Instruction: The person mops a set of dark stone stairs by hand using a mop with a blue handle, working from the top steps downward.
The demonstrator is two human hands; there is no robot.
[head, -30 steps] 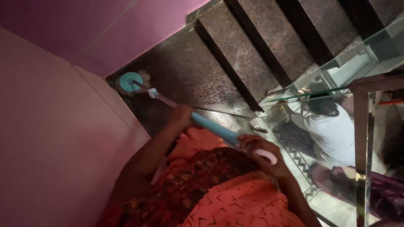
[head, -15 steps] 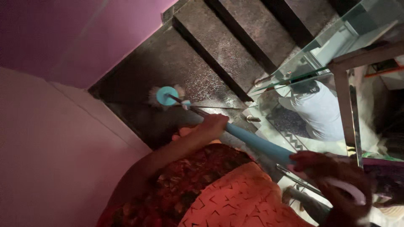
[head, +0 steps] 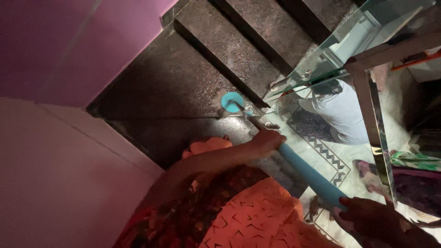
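The left hand (head: 268, 140) wraps its fingers tight around the smooth light-blue mop handle (head: 308, 175) where it meets the thin metal rod. The right hand (head: 371, 218) clasps the handle's upper end, fingers curled shut around it. The round teal mop head (head: 231, 101), fringed with pale strands, rests on the dark speckled stone landing (head: 170, 87), near the glass railing (head: 340, 73).
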